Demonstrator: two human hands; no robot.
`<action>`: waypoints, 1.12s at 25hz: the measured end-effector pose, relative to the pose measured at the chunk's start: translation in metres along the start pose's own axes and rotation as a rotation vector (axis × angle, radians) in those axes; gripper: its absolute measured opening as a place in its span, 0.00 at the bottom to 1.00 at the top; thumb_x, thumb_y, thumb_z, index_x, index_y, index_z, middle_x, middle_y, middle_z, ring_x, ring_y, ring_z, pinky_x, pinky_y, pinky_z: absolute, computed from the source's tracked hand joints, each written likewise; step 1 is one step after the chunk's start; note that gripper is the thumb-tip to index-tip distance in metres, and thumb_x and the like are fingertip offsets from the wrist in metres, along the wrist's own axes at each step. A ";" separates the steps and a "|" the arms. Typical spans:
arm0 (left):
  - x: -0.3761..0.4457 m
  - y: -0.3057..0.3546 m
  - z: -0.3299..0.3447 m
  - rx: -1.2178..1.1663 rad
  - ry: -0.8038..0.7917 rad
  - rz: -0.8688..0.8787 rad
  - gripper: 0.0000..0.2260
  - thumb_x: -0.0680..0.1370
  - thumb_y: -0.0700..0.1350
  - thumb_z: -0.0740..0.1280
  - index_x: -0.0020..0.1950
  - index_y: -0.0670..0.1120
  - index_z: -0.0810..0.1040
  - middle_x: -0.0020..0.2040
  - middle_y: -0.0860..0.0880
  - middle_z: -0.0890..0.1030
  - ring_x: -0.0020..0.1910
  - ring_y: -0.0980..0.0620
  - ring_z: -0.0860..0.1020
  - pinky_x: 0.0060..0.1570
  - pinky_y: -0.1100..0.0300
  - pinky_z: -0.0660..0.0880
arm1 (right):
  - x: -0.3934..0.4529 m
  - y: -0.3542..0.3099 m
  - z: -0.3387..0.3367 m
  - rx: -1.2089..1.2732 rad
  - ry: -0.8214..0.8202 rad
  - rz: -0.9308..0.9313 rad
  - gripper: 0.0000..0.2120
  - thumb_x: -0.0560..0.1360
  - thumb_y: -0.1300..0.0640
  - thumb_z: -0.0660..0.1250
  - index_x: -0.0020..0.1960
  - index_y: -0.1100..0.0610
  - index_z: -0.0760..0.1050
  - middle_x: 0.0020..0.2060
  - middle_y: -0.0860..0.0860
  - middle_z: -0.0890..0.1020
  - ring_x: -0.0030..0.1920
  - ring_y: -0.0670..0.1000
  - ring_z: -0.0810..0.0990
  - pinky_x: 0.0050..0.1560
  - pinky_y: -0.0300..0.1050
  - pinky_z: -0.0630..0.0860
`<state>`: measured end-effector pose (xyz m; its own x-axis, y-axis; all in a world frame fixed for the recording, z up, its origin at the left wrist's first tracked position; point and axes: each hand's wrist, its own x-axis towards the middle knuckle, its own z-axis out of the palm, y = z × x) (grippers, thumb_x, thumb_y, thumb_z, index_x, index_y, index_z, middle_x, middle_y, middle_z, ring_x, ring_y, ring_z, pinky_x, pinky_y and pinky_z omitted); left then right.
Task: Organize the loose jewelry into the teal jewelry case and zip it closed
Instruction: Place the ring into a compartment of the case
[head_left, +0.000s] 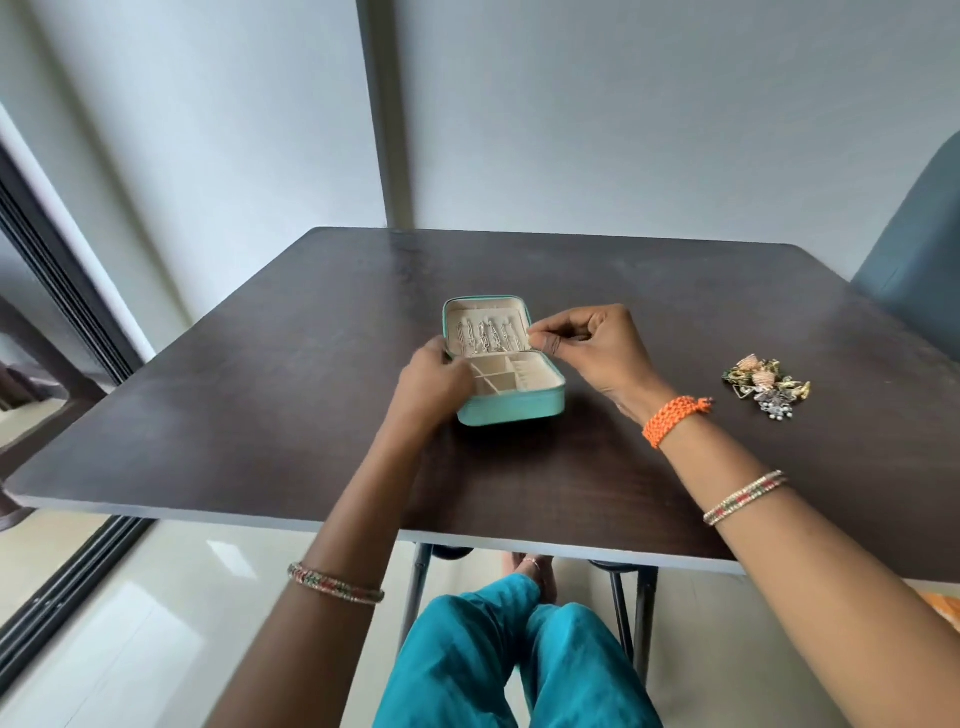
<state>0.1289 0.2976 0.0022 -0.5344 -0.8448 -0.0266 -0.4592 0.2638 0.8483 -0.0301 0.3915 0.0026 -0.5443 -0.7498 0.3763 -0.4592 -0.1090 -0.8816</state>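
The open teal jewelry case (506, 364) is steadied mid-worktop (260, 405) by the left hand (434, 382), while its lid edge is pinched by the right hand (587, 348); loose jewelry (766, 387) waits well apart, unpacked.

Jewelry case (511, 408): teal shell, cream lining. Table (260, 395): dark brown wood grain. Loose jewelry (768, 387), right of frame: gold, peach, silver. Wrist thread (672, 414): orange. Trousers (483, 665): teal.
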 end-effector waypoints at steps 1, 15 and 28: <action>-0.002 -0.006 0.006 0.060 -0.036 0.010 0.19 0.75 0.44 0.57 0.66 0.48 0.72 0.60 0.43 0.79 0.62 0.40 0.75 0.62 0.50 0.70 | -0.001 0.003 0.001 -0.023 0.000 -0.009 0.06 0.67 0.65 0.75 0.44 0.58 0.83 0.40 0.53 0.85 0.39 0.42 0.83 0.45 0.35 0.77; -0.004 -0.021 0.017 0.093 0.091 0.151 0.20 0.81 0.44 0.56 0.73 0.49 0.64 0.66 0.45 0.75 0.66 0.42 0.70 0.68 0.50 0.64 | -0.006 0.013 0.004 -0.216 0.019 -0.081 0.08 0.65 0.60 0.78 0.44 0.59 0.84 0.38 0.49 0.85 0.41 0.43 0.84 0.46 0.39 0.80; -0.010 -0.032 0.009 0.167 0.117 0.279 0.10 0.70 0.57 0.72 0.48 0.57 0.77 0.64 0.54 0.72 0.70 0.52 0.59 0.67 0.52 0.52 | -0.019 0.011 -0.004 -0.408 -0.005 -0.093 0.04 0.68 0.56 0.75 0.42 0.48 0.84 0.42 0.44 0.81 0.48 0.40 0.72 0.52 0.34 0.66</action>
<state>0.1426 0.3023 -0.0290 -0.5755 -0.7743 0.2631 -0.4219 0.5568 0.7155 -0.0274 0.4068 -0.0134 -0.4844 -0.7519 0.4472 -0.7475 0.0902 -0.6581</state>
